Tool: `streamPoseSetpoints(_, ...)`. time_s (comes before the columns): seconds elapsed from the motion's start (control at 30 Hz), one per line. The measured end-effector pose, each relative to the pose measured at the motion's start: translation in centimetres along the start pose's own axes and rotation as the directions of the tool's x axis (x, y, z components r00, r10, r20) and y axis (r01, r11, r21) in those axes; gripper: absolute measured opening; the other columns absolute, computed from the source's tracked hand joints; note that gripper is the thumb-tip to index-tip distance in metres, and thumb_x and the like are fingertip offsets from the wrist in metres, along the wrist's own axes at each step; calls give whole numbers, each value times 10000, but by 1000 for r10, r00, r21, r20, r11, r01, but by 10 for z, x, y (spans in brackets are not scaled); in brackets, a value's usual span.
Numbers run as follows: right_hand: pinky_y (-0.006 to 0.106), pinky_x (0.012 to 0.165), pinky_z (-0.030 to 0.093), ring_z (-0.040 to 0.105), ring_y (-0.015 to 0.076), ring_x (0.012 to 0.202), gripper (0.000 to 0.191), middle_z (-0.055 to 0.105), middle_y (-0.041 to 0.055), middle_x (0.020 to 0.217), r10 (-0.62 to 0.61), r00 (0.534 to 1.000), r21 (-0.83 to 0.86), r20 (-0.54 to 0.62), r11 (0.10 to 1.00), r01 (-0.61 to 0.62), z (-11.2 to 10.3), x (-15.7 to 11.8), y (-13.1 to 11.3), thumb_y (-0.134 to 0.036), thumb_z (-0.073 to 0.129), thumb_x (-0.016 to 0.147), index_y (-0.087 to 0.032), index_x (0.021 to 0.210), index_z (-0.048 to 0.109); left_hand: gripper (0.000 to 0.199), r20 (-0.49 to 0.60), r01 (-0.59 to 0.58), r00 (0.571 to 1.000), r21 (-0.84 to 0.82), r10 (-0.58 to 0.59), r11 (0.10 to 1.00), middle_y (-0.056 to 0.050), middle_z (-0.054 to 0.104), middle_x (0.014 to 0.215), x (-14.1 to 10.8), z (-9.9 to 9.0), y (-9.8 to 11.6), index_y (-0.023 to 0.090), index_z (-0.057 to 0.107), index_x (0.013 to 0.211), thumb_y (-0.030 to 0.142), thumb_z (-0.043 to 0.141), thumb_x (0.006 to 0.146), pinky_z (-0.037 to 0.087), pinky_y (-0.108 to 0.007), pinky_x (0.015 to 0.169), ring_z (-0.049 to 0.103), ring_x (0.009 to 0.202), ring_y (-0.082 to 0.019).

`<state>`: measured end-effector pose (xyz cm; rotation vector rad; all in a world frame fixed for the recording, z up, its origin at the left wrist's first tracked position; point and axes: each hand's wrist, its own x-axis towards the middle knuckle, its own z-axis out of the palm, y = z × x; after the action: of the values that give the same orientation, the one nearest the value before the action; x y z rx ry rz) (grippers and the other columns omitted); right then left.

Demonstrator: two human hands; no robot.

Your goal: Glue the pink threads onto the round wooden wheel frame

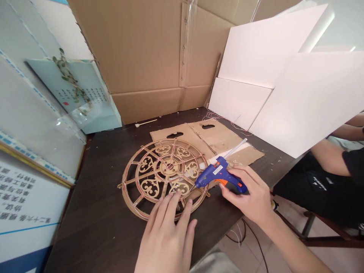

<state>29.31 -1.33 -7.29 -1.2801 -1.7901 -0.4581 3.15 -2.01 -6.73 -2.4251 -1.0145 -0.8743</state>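
A round openwork frame, tan with curled scroll pieces and reddish lines along its rings, lies on the dark table, partly over a flat piece of cardboard. My left hand rests on its near edge, fingers stretched and spread. In my right hand is a blue glue gun with an orange trigger, its nozzle pointing down-left at the frame's right part. Whether the tip touches the frame I cannot tell. A translucent glue stick sticks out of the gun's back.
The cardboard piece has two cut holes. A thin stick lies behind the frame. Tall cardboard walls the back; white boards lean at right. Thin wires lie near them. At far right sits another person. Cables hang below.
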Motion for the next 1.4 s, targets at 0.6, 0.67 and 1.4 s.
streamPoseSetpoints(0.6,353,867,601,709,236,952,271,703,103,1069,-13,1000,10,-13,1000,13,1,0,2,-170,752,894,-194,1144,647,308,48,10,999,-12,-9,1000,-166,731,1182,0,-3,1,149,731,1191,185,512,979,675,-511,807,734,1051,-324)
streamPoseSetpoints(0.67,348,859,603,708,231,942,266,701,101,1062,-19,1000,9,-15,1000,19,0,0,1,-164,750,893,-193,1136,645,312,46,14,999,-9,-13,1000,-167,731,1179,0,-3,1,147,730,1194,186,505,982,676,-514,804,734,1050,-325)
streamPoseSetpoints(1.4,356,864,604,712,238,938,304,710,112,1048,-94,994,-33,-56,995,92,-2,-2,-1,-148,792,867,-168,1141,661,308,22,30,999,-19,-30,999,-179,719,1212,-2,-1,5,137,726,1207,188,523,981,674,-539,803,718,1071,-342)
